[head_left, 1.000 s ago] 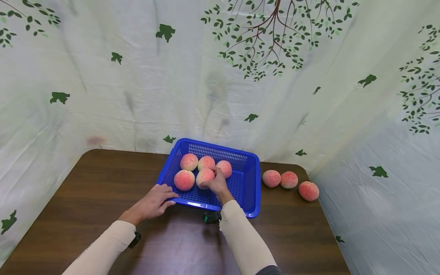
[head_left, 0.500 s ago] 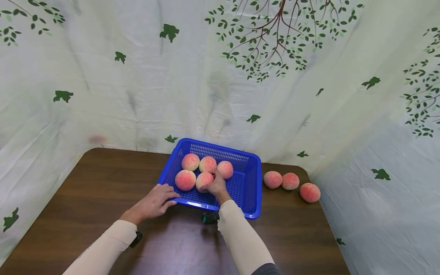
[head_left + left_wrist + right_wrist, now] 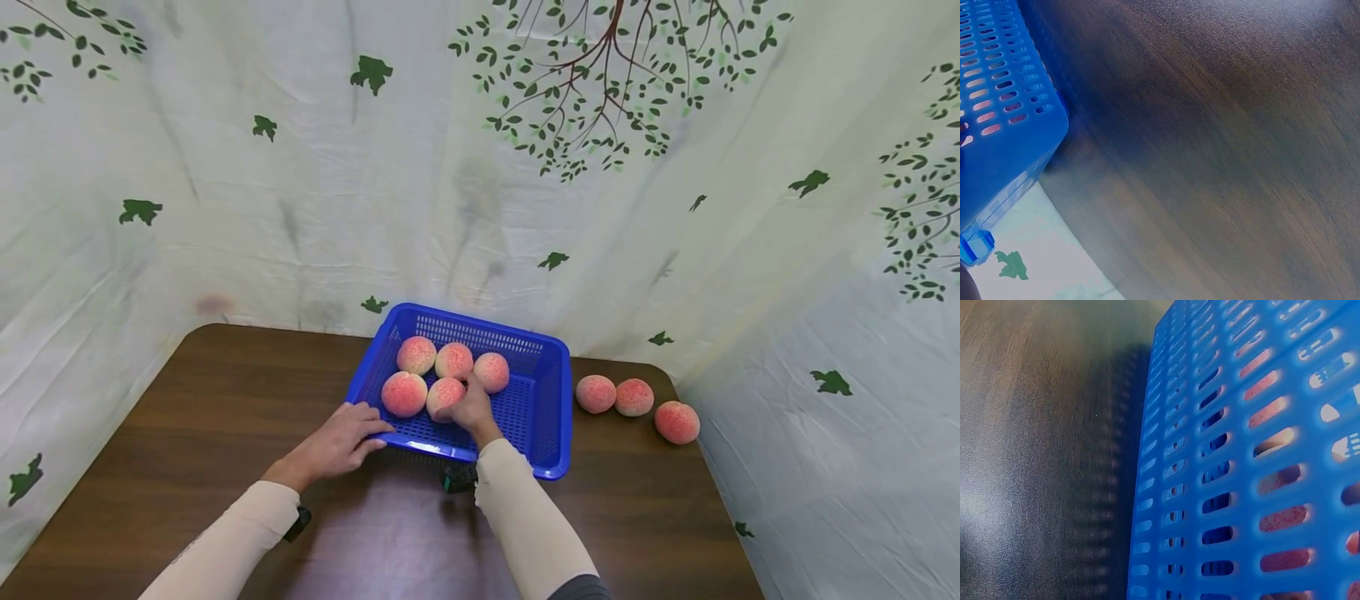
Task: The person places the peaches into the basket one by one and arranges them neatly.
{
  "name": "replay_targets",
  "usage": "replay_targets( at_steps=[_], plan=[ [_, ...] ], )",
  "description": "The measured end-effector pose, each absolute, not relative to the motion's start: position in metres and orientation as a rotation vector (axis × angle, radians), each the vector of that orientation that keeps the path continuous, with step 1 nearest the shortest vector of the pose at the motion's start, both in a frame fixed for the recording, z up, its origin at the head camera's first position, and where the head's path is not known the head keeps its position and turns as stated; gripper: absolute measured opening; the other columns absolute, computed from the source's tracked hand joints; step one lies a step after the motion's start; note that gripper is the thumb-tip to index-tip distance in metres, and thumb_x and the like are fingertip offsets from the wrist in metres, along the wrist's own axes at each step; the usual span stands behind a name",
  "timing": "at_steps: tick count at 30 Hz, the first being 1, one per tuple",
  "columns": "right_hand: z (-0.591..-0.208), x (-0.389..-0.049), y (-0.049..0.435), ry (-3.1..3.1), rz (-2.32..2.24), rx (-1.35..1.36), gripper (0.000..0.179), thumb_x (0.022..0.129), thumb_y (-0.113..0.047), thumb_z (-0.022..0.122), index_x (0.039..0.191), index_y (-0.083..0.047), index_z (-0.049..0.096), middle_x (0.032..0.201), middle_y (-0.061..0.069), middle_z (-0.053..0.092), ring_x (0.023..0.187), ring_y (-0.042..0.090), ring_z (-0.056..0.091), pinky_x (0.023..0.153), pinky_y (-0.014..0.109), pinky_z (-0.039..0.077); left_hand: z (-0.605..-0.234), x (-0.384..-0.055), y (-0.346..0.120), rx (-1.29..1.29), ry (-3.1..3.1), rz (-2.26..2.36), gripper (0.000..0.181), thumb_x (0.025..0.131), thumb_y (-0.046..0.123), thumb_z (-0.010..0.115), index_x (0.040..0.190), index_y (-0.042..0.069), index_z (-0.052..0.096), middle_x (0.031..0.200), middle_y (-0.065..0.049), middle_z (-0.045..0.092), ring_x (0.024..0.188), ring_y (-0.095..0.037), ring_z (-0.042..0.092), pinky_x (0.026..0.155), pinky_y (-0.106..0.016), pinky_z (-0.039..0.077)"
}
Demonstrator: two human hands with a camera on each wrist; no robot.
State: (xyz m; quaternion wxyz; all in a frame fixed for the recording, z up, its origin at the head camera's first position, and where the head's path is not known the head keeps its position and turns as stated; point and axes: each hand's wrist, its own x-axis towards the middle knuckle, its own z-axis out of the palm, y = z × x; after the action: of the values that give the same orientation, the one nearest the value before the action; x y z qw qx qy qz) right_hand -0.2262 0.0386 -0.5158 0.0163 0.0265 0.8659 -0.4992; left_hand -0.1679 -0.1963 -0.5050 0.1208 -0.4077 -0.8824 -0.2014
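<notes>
A blue perforated plastic basket (image 3: 566,408) stands on the table with several pink-and-cream peaches inside, grouped in its left part. My right hand (image 3: 474,410) reaches over the front rim and grips the front middle peach (image 3: 444,395) between thumb and fingers. Behind it sit a back middle peach (image 3: 453,361) and one further right (image 3: 491,372); to its left is another peach (image 3: 404,394). My left hand (image 3: 337,442) holds the basket's front left corner. Both wrist views show mostly the basket's slotted wall, (image 3: 1035,134) in the left; peach skin shows through its slots.
Three more peaches lie on the brown wooden table (image 3: 645,517) right of the basket: one near it (image 3: 596,393), a middle one (image 3: 634,397) and one by the table's right edge (image 3: 677,422). A pale leaf-printed curtain (image 3: 420,208) hangs behind and beside the table.
My right hand and the gripped peach have shifted slightly toward the basket's front. My left hand stays on the corner, and the other peaches keep their places.
</notes>
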Motion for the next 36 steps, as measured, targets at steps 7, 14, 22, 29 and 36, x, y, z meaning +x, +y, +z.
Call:
replay_targets(
  at_steps=[7, 14, 22, 29, 36],
  plan=[
    [-0.519, -0.227, 0.041, 2.689, -1.564, 0.104, 0.07, 0.053, 0.003, 0.085, 0.115, 0.0, 0.053, 0.114, 0.018, 0.06, 0.106, 0.033, 0.057, 0.097, 0.043, 0.042, -0.506, -0.168, -0.194, -1.194, -2.56, -0.601, 0.014, 0.085, 0.012, 0.07, 0.099, 0.01, 0.071, 0.088, 0.004, 0.06, 0.082, -0.014, 0.051, 0.076, -0.035, 0.038],
    [-0.514, -0.226, 0.045, 2.688, -1.609, 0.081, 0.071, 0.053, 0.0, 0.086, 0.116, 0.001, 0.052, 0.103, 0.016, 0.058, 0.093, 0.028, 0.055, 0.084, 0.04, 0.045, -0.506, -0.169, -0.193, -1.197, -2.562, -0.595, 0.014, 0.085, 0.012, 0.07, 0.099, 0.01, 0.071, 0.088, 0.003, 0.06, 0.083, -0.015, 0.051, 0.076, -0.036, 0.038],
    [-0.497, -0.227, 0.06, 2.397, -1.793, 0.087, 0.082, 0.065, 0.003, 0.082, 0.136, 0.0, 0.041, 0.139, 0.026, 0.04, 0.129, 0.038, 0.039, 0.098, 0.047, 0.04, -0.505, -0.169, -0.195, -1.194, -2.588, -0.59, 0.015, 0.087, 0.013, 0.069, 0.102, 0.01, 0.071, 0.09, 0.003, 0.06, 0.084, -0.015, 0.051, 0.077, -0.036, 0.038],
    [-0.482, -0.227, 0.09, 2.334, -1.858, 0.048, 0.079, 0.068, 0.003, 0.082, 0.136, -0.002, 0.042, 0.137, 0.023, 0.043, 0.129, 0.037, 0.04, 0.102, 0.051, 0.036, -0.506, -0.17, -0.195, -1.195, -2.578, -0.583, 0.014, 0.087, 0.012, 0.069, 0.101, 0.01, 0.071, 0.089, 0.003, 0.06, 0.083, -0.015, 0.05, 0.075, -0.036, 0.038],
    [-0.474, -0.225, 0.128, 2.315, -1.912, 0.084, 0.074, 0.073, -0.004, 0.081, 0.137, -0.004, 0.044, 0.136, 0.025, 0.045, 0.123, 0.042, 0.047, 0.096, 0.05, 0.043, -0.506, -0.17, -0.194, -1.198, -2.593, -0.561, 0.016, 0.086, 0.012, 0.07, 0.102, 0.01, 0.071, 0.089, 0.002, 0.059, 0.083, -0.016, 0.05, 0.075, -0.036, 0.038]
  ],
)
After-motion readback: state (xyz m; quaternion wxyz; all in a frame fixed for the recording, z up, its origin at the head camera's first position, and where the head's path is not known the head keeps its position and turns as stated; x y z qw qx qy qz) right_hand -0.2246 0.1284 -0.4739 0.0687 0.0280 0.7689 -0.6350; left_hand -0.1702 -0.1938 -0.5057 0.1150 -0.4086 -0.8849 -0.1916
